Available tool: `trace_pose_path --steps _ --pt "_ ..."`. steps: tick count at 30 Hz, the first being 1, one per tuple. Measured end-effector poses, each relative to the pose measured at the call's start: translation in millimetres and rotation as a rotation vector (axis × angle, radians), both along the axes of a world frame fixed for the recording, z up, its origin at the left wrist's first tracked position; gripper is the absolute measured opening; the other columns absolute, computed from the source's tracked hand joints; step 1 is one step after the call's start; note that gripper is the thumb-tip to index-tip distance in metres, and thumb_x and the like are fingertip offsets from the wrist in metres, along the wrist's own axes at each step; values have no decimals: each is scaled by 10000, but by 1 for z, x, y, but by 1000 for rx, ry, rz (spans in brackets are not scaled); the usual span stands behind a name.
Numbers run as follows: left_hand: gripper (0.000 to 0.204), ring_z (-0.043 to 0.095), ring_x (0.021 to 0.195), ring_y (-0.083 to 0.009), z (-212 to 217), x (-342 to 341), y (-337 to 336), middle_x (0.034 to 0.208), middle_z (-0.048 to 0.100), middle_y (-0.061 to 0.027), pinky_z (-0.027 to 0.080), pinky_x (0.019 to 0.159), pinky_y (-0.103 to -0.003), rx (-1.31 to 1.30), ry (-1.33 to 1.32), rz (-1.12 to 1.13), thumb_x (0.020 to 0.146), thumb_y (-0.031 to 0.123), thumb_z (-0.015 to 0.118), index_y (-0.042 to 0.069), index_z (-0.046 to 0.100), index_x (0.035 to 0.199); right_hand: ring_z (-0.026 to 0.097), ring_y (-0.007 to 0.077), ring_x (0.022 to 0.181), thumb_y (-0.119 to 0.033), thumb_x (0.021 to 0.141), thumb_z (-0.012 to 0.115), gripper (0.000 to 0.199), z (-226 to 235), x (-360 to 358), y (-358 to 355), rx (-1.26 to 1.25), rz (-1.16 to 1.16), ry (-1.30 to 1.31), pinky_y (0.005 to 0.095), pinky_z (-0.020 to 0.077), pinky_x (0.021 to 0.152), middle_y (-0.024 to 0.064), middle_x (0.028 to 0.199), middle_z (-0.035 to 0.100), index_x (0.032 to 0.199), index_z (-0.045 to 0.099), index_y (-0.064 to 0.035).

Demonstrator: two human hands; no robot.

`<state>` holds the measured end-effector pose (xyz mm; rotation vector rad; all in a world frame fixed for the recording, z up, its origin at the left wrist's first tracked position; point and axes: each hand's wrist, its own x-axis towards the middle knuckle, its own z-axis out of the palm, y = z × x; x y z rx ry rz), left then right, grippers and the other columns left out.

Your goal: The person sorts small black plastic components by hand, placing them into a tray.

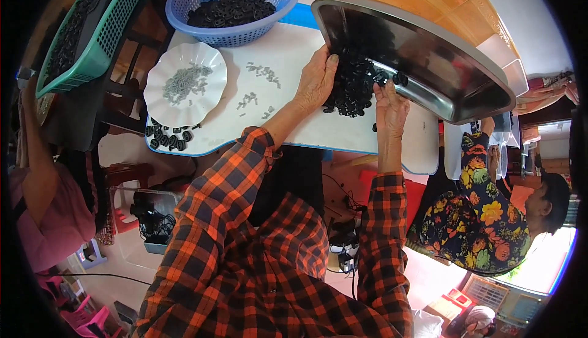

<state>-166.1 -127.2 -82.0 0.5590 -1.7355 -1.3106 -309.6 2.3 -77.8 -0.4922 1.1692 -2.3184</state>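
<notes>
A rectangular stainless steel pan [429,50] is tipped up on its side at the table's far right. My left hand [317,79] grips its left end by the rim, thumb uppermost. Small black plastic parts [349,90] lie heaped from inside the pan down onto the white tabletop. At the pan's lower edge, my right hand [391,114] has its fingers bent around a small black plastic part [381,77]; another such part sits against the steel just right of the fingertips. How firmly it pinches is partly hidden.
Left on the white table [288,44] stand a scalloped white plate [158,102] of small clear pieces and a blue basket [177,16] of black parts. Loose clear pieces [264,73] and black parts [171,141] lie nearby. A green basket [113,29] is far left. People sit on both sides.
</notes>
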Motion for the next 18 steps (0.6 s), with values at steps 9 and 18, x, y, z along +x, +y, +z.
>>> trace_pose_path --steps 9,18 --pt "396 521 1073 -397 1 -1 1 1174 529 -226 410 920 -415 10 13 7 984 258 386 51 403 1322 613 160 828 -8 866 611 58 1 -1 2 42 -1 79 401 538 787 50 878 639 888 646 -48" --pt "354 518 1045 -419 3 2 -1 1123 539 -234 417 895 -429 43 -41 -6 984 263 386 28 438 1245 624 193 890 22 862 580 167 2 -6 2 -180 185 129 491 500 914 60 969 632 1006 620 -53"
